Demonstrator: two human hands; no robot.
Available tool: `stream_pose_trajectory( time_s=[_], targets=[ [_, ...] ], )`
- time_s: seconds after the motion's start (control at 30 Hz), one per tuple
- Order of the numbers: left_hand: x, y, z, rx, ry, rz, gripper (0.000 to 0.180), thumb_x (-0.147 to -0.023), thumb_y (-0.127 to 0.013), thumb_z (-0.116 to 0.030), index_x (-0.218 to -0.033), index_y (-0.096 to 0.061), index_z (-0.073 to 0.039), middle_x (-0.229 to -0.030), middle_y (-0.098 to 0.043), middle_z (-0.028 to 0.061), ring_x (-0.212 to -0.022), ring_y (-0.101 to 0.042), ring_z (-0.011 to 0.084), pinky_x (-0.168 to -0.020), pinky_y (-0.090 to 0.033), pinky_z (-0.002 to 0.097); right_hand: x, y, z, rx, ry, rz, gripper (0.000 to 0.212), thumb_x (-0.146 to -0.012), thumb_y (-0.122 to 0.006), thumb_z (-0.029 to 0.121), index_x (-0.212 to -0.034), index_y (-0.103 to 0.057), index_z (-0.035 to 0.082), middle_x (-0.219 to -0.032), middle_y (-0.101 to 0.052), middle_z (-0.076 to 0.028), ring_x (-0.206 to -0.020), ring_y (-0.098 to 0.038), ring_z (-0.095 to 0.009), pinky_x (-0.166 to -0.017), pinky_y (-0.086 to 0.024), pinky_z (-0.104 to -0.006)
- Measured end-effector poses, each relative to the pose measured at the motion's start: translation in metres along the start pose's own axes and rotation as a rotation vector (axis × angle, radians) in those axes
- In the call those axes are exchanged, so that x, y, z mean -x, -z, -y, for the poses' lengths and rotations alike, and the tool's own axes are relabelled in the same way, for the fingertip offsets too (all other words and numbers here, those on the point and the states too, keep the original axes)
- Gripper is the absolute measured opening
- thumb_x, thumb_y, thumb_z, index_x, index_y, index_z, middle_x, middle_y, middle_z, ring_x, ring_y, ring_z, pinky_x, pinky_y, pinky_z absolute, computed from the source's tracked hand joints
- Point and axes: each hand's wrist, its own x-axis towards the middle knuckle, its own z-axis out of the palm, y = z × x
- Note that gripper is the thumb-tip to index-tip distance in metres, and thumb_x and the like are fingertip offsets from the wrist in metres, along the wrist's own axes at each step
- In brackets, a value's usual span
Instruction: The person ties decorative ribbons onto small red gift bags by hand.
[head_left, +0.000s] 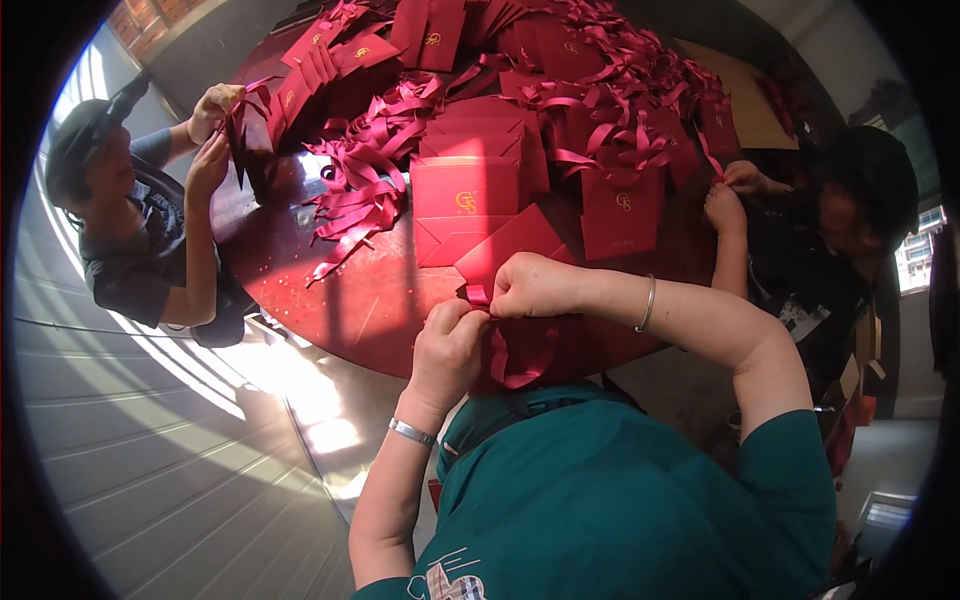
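Note:
My left hand (445,345) and my right hand (532,286) meet at the near edge of the round table, both closed. Between their fingertips runs a dark red ribbon (478,295), and a loop of ribbon (528,372) hangs below them. Just beyond lies a red paper gift bag (517,248), tilted and partly covered by my right hand. I cannot tell whether the ribbon is threaded through that bag. A row of red gift bags (466,165) leans together behind it.
Loose ribbons (360,190) lie in a heap left of the bags. Another bag with a ribbon (621,212) stands to the right. Many more bags and ribbons cover the far side of the table (300,300). Two people in dark caps work with ribbon at left and right.

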Motion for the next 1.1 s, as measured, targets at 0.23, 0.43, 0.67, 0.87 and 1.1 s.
stream_pose_trajectory(
  time_s=[0.23, 0.43, 0.67, 0.87, 1.1],
  targets=[
    [0.001, 0.000, -0.006, -0.029, -0.072, -0.010, 0.019, -0.070, -0.067, 0.004, -0.088, -0.065, -0.004, -0.085, -0.056, 0.0095, -0.079, -0.060, 0.0268, -0.066, -0.051, 0.0350, 0.001, 0.018, 0.016, 0.094, -0.096, 0.280, 0.022, -0.080, -0.069, 0.024, -0.075, -0.069, 0.002, -0.061, -0.059, -0.004, -0.052, -0.052, -0.012, -0.046, -0.040, -0.0288],
    [-0.002, -0.004, -0.008, -0.032, -0.207, -0.072, 0.019, -0.071, -0.066, 0.001, -0.090, -0.064, -0.001, -0.088, -0.055, 0.0102, -0.078, -0.059, 0.0279, -0.069, -0.052, 0.0356, 0.008, 0.014, 0.030, 0.217, -0.183, 0.196, 0.017, -0.073, -0.069, 0.018, -0.071, -0.066, 0.001, -0.061, -0.060, -0.005, -0.052, -0.052, -0.013, -0.045, -0.039, -0.0304],
    [-0.005, -0.007, -0.009, -0.002, -0.138, -0.031, 0.017, -0.071, -0.064, 0.001, -0.087, -0.063, -0.002, -0.089, -0.056, 0.0097, -0.079, -0.059, 0.0271, -0.070, -0.051, 0.0363, 0.011, -0.001, 0.011, 0.136, -0.161, 0.032, 0.017, -0.069, -0.067, 0.016, -0.071, -0.066, -0.001, -0.061, -0.061, -0.009, -0.056, -0.056, -0.016, -0.051, -0.045, -0.0317],
    [-0.010, -0.007, -0.004, 0.079, -0.038, 0.071, 0.017, -0.072, -0.062, 0.003, -0.089, -0.061, -0.002, -0.090, -0.056, 0.0120, -0.083, -0.058, 0.0299, -0.073, -0.051, 0.0383, 0.014, -0.008, -0.002, 0.101, -0.070, -0.202, 0.019, -0.067, -0.064, 0.018, -0.067, -0.068, -0.001, -0.064, -0.064, -0.021, -0.061, -0.065, -0.029, -0.059, -0.051, -0.0393],
    [-0.012, -0.005, 0.002, 0.248, 0.091, 0.194, 0.014, -0.078, -0.061, 0.006, -0.089, -0.059, -0.001, -0.097, -0.058, 0.0158, -0.090, -0.060, 0.0340, -0.077, -0.049, 0.0386, -0.019, 0.039, -0.029, 0.014, 0.165, -0.593, 0.018, -0.074, -0.066, 0.015, -0.077, -0.068, -0.003, -0.066, -0.066, -0.008, -0.061, -0.060, -0.012, -0.057, -0.048, -0.0278]
  ],
)
